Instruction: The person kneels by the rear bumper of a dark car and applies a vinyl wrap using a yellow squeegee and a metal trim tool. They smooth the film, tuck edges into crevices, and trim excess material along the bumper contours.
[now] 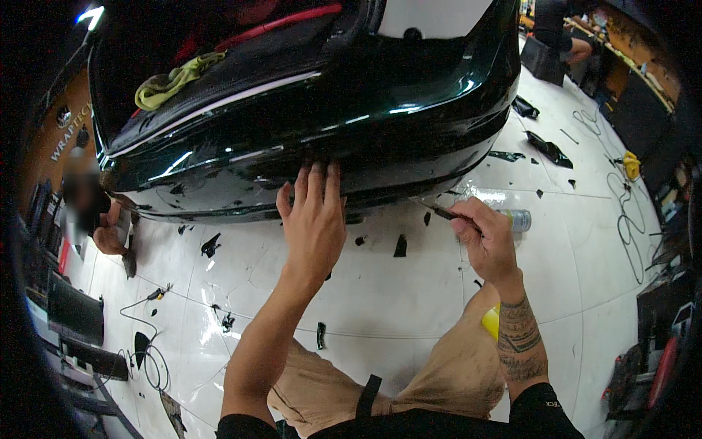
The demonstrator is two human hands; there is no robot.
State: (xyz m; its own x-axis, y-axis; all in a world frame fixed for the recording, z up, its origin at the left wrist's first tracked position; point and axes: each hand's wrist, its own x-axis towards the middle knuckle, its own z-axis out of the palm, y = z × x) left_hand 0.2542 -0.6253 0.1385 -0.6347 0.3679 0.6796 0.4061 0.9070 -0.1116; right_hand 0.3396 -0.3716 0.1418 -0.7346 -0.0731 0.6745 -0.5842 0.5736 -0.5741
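A glossy black car bumper (365, 146) stretches across the view ahead of me. My left hand (314, 212) lies on its lower part, fingers stretched out and fingertips touching the surface. To the right, close to the bumper's lower edge, my right hand (486, 238) is closed around a slim craft knife (444, 213). Its thin blade points left toward that edge; I cannot tell whether it touches. Just beyond my right hand is a can-like or bottle-like cylinder (521, 220), partly hidden by the hand.
Black film scraps (548, 150) litter the white tiled floor (409, 293). A yellow-green cloth (175, 80) rests on the car. Another person (106, 219) crouches at the far left. Cables (625, 227) lie at right and left. A yellow object (492, 322) shows by my right forearm.
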